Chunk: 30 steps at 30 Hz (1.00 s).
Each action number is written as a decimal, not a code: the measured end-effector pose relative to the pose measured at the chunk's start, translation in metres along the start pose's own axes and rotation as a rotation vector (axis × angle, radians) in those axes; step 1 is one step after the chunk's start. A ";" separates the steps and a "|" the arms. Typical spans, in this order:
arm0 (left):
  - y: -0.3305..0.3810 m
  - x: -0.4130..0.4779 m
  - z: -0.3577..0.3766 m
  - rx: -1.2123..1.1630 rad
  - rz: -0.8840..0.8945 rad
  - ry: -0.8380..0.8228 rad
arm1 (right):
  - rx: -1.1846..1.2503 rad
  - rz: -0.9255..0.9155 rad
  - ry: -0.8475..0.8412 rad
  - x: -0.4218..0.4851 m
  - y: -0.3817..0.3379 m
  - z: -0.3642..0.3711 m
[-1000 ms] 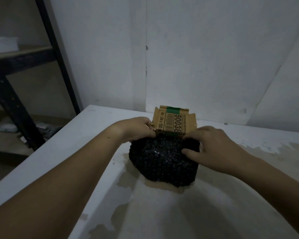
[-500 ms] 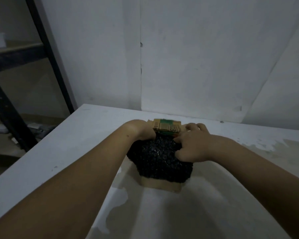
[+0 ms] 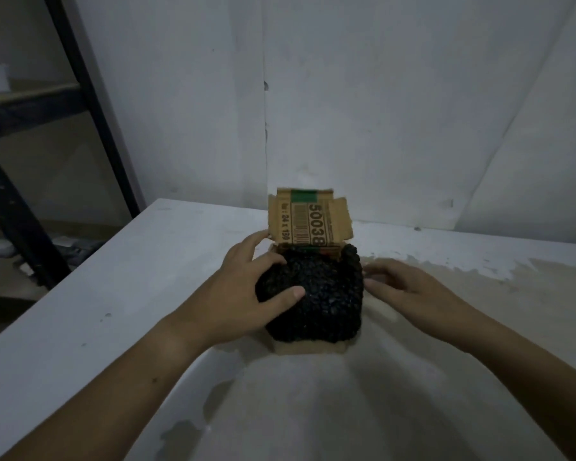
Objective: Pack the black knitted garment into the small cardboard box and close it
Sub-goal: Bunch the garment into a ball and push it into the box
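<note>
The black knitted garment bulges out of the small cardboard box and spills over its sides, so only a strip of the box's front shows. The box lid, printed with a barcode and green band, stands upright at the back. My left hand lies on the garment's left side with fingers spread and the thumb across the top. To the right of the garment, my right hand hovers with loose fingers, apart from the fabric or barely at its edge.
The box sits on a white table with worn, peeling patches on its right half. A white wall stands close behind. A dark metal shelving frame stands beyond the table's left edge.
The lid, pressed down half a second ago, has sprung back upright. My right hand has left the top and moved off to the right. My left hand shifted onto the garment's left side.
</note>
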State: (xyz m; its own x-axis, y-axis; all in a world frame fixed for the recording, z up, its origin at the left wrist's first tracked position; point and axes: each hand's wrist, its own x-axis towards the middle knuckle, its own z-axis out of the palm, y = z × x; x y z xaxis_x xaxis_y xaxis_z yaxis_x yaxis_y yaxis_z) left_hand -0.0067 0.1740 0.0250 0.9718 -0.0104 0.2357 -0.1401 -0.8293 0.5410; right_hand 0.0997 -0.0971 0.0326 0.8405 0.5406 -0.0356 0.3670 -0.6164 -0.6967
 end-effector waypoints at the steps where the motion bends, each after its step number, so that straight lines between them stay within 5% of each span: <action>1: 0.002 0.001 0.002 -0.006 -0.039 -0.029 | 0.058 -0.026 0.029 -0.002 0.000 0.003; 4: 0.001 0.003 0.008 -0.007 -0.090 -0.084 | 0.056 -0.088 0.135 -0.004 -0.008 0.005; 10: -0.015 0.020 0.006 -0.071 -0.043 -0.134 | 0.034 0.001 0.076 0.000 -0.023 0.006; 14: -0.017 0.026 0.004 -0.174 0.024 -0.170 | -0.257 -0.176 0.236 -0.006 -0.036 0.004; 22: -0.007 0.020 0.003 -0.273 -0.146 -0.218 | -0.840 -0.142 0.013 0.007 -0.065 -0.001; 30: 0.002 0.021 -0.003 -0.308 -0.190 -0.215 | -0.912 -0.020 -0.258 0.023 -0.075 0.003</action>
State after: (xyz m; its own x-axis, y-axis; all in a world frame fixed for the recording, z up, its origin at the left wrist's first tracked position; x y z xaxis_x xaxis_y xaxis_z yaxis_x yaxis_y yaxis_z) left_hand 0.0125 0.1743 0.0335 0.9987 -0.0174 -0.0477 0.0265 -0.6225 0.7822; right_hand 0.0904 -0.0367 0.0818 0.7566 0.5985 -0.2633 0.6420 -0.7564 0.1254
